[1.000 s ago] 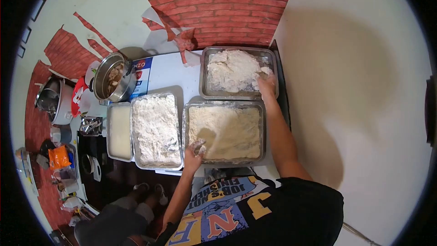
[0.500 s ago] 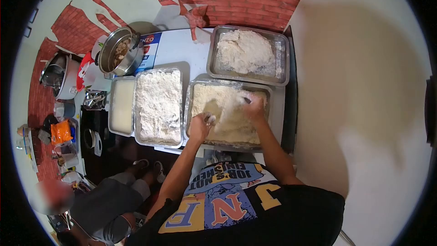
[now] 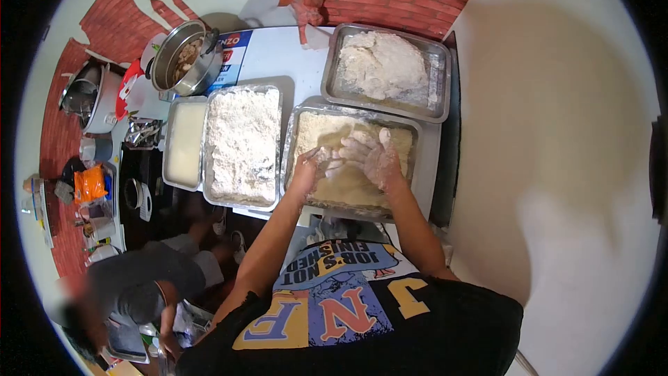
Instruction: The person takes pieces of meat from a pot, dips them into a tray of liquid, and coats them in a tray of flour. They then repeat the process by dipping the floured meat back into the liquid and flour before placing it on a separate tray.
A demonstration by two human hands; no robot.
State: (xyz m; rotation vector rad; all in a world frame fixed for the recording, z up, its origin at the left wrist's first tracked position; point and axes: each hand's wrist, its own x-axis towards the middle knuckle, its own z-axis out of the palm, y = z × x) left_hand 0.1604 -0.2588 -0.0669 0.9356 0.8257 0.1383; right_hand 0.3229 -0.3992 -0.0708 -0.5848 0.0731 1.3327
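Over a metal tray (image 3: 287,145) of pale yellow crumb-like powder (image 3: 319,129), my two hands are close together. My right hand (image 3: 376,160) is turned palm up with its fingers spread, and white powder coats the palm and thumb. At the tray's left part, my left hand (image 3: 312,170) has its fingers extended toward the right one, the fingertips dusted too. Neither hand is wrapped round anything. Behind them, a second tray (image 3: 440,108) bears a heap of flour-coated pieces (image 3: 381,66).
Left of my hands stands a tray of lumpy white flour (image 3: 243,143), then a narrow tray of pale liquid (image 3: 186,153). A steel pot (image 3: 167,69) with brownish pieces is at the back left. A wall (image 3: 543,132) rises on the right. Another person (image 3: 149,275) bends down at the lower left.
My right hand has turned palm up and come closer to the left, its fingers opening out; the falling powder is gone. The left fingers have straightened. The other person has bent lower.
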